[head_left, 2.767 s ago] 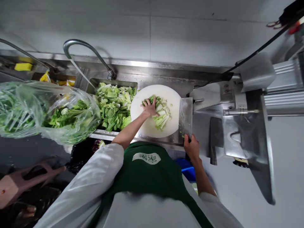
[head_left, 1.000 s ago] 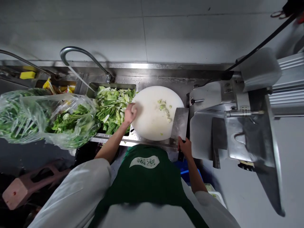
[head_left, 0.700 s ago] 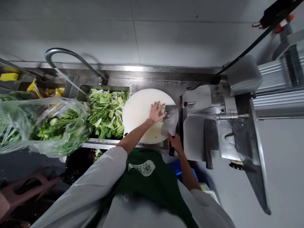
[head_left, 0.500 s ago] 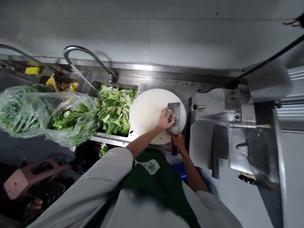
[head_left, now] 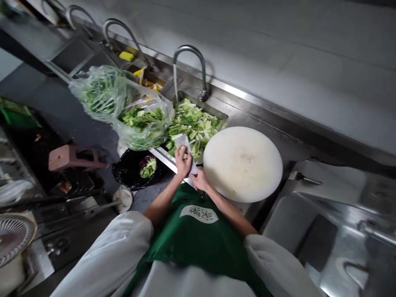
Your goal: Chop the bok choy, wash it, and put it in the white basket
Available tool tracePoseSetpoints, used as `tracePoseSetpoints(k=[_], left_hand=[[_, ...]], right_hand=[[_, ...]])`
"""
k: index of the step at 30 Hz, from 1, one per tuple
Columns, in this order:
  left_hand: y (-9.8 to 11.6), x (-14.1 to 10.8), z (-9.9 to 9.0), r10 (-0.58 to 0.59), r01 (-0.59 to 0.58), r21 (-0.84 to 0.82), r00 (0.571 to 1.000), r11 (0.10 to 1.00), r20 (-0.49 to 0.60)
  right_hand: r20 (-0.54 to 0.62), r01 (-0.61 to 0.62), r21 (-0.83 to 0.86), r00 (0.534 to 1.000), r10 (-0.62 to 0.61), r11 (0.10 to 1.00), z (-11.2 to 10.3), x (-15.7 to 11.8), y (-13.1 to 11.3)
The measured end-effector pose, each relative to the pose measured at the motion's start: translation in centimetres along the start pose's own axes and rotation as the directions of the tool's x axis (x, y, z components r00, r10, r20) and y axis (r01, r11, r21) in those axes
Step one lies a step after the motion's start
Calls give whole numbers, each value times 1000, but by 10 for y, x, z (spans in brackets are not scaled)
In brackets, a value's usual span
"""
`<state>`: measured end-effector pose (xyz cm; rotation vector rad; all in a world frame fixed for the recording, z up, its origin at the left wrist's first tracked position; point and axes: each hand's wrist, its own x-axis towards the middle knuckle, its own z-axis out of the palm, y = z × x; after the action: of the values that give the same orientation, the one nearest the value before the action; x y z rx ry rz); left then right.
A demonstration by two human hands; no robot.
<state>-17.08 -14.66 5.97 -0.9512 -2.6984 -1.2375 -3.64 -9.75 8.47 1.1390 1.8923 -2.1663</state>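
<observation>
My right hand [head_left: 200, 180] grips the handle end of a cleaver [head_left: 187, 149], whose broad blade points up over the near left edge of the sink. Pale vegetable pieces [head_left: 185, 153] lie against the blade under my left hand [head_left: 183, 163], with its fingers curled round them. Chopped leafy greens [head_left: 198, 126] fill the sink just beyond the blade. To the right of both hands lies the round white cutting board [head_left: 243, 163], with only small scraps and a dark smudge on it.
Plastic bags of greens [head_left: 142, 123] rest left of the sink. A faucet [head_left: 189, 47] arches behind it. Below the bags stands a black-lined bin [head_left: 131, 167] with scraps, near a pink stool [head_left: 62, 158]. A steel machine [head_left: 334, 222] stands at the right.
Both hands, with the cleaver and the pieces on it, have moved left off the cutting board to the sink's near edge. The camera view has turned left.
</observation>
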Motion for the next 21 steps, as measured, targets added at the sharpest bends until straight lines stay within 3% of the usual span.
tracePoseSetpoints(k=[3,5,7,10,12,13,14,16,18,19,20,21], left_hand=[[-71,17,-94,-175,236,212,946,948,-272],[-123,29,-150,-301,435,262,852,861,-427],[-175,44,-198,-458,616,247,749,749,-480],[-243,75,-246,-649,764,235,638,601,-415],[-275,100,-263,-695,788,236,613,568,-376],[-286,113,-267,-693,780,234,624,580,-361],[-294,126,-268,-667,750,237,660,618,-347],[-298,154,-264,-528,592,277,804,757,-275],[-290,182,-251,-262,271,344,962,899,-73],[-283,195,-243,-113,78,363,991,929,77],[-275,207,-234,6,-97,364,970,926,243],[-267,216,-225,81,-236,358,914,903,398]], right_hand=[[284,122,-140,956,-78,983,73,17,-45],[392,263,-248,907,-151,932,114,22,-66],[395,401,-332,881,-260,854,140,24,-76],[304,481,-458,875,-376,748,143,24,-71],[204,423,-597,902,-381,682,124,22,-58],[115,349,-686,919,-378,639,110,20,-50],[33,259,-756,932,-360,601,95,18,-42],[-193,23,-847,918,-347,530,62,11,-25],[-430,-234,-842,835,-344,485,33,5,-11],[-540,-346,-801,769,-340,489,20,3,-6],[-619,-426,-758,710,-337,494,10,2,-2],[-679,-487,-715,655,-333,501,2,2,2]])
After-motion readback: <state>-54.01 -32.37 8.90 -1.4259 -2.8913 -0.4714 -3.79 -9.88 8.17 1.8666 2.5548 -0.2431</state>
